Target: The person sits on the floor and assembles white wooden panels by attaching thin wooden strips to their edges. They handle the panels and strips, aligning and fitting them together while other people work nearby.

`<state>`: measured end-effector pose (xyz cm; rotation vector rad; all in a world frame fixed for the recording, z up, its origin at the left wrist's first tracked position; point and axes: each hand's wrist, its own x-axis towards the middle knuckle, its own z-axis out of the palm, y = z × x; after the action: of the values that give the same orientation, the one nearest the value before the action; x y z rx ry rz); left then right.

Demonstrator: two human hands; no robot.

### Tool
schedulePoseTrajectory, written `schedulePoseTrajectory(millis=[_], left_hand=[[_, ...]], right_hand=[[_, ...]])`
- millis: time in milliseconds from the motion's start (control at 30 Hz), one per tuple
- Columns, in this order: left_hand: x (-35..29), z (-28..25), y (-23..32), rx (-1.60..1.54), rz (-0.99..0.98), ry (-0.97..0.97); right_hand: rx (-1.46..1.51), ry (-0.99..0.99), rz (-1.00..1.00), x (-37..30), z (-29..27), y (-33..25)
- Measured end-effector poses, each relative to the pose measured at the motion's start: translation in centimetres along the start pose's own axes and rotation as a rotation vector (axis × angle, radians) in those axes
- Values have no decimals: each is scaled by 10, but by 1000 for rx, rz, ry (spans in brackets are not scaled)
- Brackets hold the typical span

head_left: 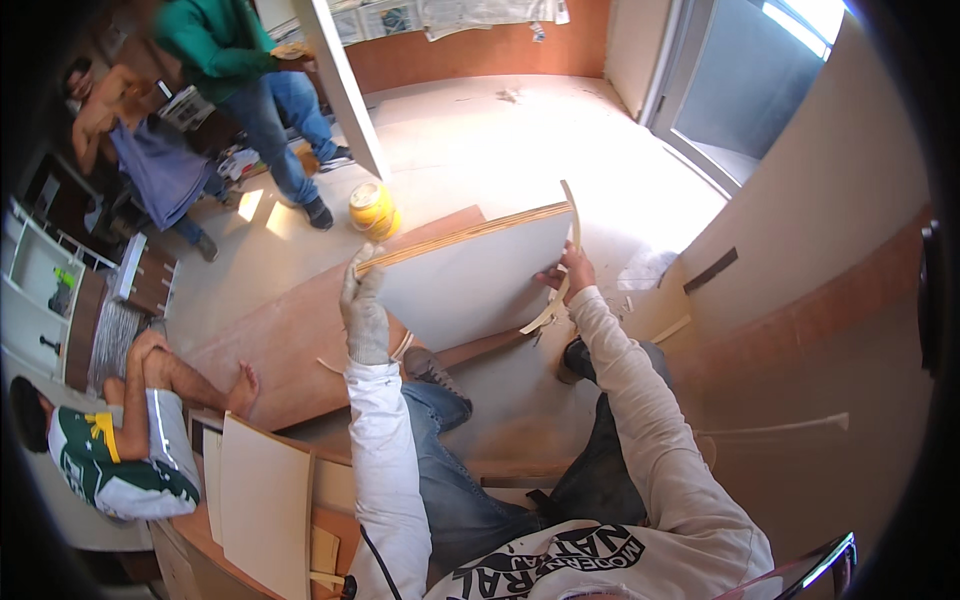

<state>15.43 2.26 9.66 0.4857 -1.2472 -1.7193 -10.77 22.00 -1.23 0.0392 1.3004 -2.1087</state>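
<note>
A white-faced plywood panel (470,285) stands on its long edge in front of me, its layered top edge showing. My left hand (365,305), in a pale work glove, is closed on the panel's left end with the fingertips at the top corner. At the opposite end my bare right hand (572,272) pinches a thin cream edging strip (573,212). The strip runs along the panel's right end, its top poking above the corner and its lower part curling away. Some right fingers reach onto the white face.
Brown plywood sheets (290,335) lie beneath and left of the panel. A yellow bucket (374,212) stands beyond it. White boards (265,500) lean at lower left. One person (120,440) sits at left; two others stand farther back, one beside an upright white board (345,90).
</note>
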Motion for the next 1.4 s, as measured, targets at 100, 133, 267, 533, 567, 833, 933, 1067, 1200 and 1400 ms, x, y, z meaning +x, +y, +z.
schedulePoseTrajectory(millis=[100,133,267,533,567,833,933,1067,1200,1400], left_hand=[[4,-1,-8,56,22,109],[4,1,-11,144,78,125],[-2,8,1,289,14,241],[-5,2,-9,-78,201,260],[-6,-3,-9,-124,179,176],[-4,-20,-1,-203,34,-47],[-4,-23,-7,-213,6,-74],[-7,-27,1,-315,-50,-93],[-6,-27,2,-278,-76,-88],[-2,-31,-2,-348,-28,-150]], right_hand=[[-61,58,-1,-12,8,-10],[-85,82,-12,-16,8,-17],[-360,135,-272,-24,0,-55],[-963,-422,-795,-133,93,-150],[-1016,-508,-833,-138,108,-152],[-1303,-975,-903,-139,209,-138],[-1345,-1065,-877,-130,220,-133],[-1452,-1083,-900,-123,223,-121],[-1491,-1060,-872,-112,218,-123],[-1602,-1084,-930,-103,212,-121]])
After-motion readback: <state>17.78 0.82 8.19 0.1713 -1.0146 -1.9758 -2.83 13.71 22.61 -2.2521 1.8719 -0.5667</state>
